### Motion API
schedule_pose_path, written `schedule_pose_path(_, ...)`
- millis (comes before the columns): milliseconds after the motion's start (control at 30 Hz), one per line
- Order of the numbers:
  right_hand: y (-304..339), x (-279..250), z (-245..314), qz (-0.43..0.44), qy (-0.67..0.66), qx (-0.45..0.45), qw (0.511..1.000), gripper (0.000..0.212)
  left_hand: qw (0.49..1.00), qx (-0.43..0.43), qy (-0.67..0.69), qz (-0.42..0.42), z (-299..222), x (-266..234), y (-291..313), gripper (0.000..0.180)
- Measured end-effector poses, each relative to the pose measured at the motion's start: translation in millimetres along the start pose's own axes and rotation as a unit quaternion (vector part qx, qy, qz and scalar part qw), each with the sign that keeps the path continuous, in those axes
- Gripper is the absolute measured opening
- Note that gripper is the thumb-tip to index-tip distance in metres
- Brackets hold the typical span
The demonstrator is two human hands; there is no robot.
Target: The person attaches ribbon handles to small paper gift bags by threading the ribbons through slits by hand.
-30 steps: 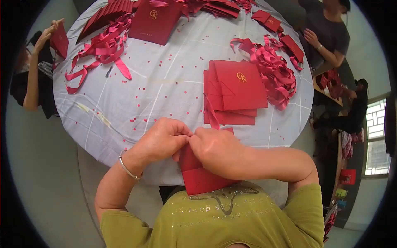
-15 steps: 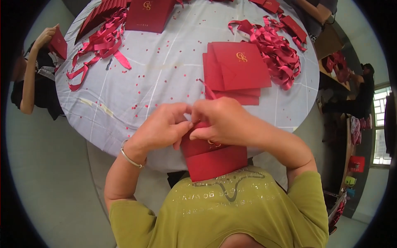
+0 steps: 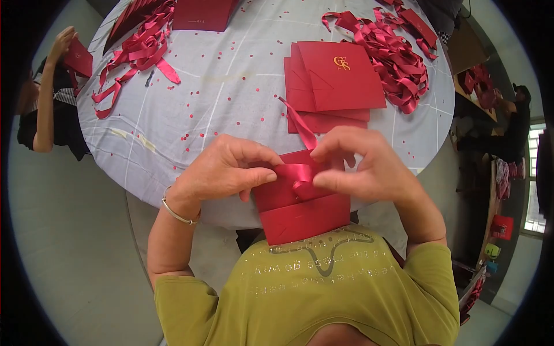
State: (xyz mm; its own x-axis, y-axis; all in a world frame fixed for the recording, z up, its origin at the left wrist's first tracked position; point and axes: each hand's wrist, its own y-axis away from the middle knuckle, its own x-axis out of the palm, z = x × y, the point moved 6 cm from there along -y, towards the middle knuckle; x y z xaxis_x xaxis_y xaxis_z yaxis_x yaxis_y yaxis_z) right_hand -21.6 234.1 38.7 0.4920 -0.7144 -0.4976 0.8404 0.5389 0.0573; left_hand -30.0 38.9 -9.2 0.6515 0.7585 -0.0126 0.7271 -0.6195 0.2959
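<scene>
Bare left hand (image 3: pixel 234 167): back uppermost, fingers directed inward, thumb and index fingertip close together — contact between them cannot be confirmed. Bare right hand (image 3: pixel 363 164): thumb and index finger spread apart, a visible gap between the tips, remaining fingers curled beneath. Hands face each other, near but not touching. Both elbows bent outward; left forearm (image 3: pixel 176 242) and right forearm (image 3: pixel 424 216) slope upward and inward — no crossing observed.
</scene>
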Motion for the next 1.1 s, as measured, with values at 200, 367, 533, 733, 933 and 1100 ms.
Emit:
schedule_pose_path(200,7,7,12,-0.052,0.192,-0.149,0.969,0.047,1.0,-0.027,-0.006,0.005,-5,-1,2,0.012)
schedule_pose_path(367,0,15,2,-0.003,0.159,-0.188,0.969,0.032,0.999,-0.032,-0.006,0.023,-1,-2,3,0.012)
schedule_pose_path(533,-10,1,-12,0.015,0.015,-0.176,0.984,0.017,0.998,-0.058,0.008,-0.008,3,-6,4,0.011)
schedule_pose_path(733,-13,-1,-24,0.108,-0.084,-0.032,0.99,0.014,0.999,-0.048,0.01,-0.004,3,-4,4,0.007)
schedule_pose_path(933,-20,-8,-38,0.137,-0.311,-0.002,0.941,0.031,0.999,-0.032,0.021,-0.001,3,-3,1,0.007)
schedule_pose_path(1100,-21,-9,-55,0.099,-0.41,0.013,0.907,0.028,0.999,-0.024,0.018,0.021,2,-4,4,0.011)
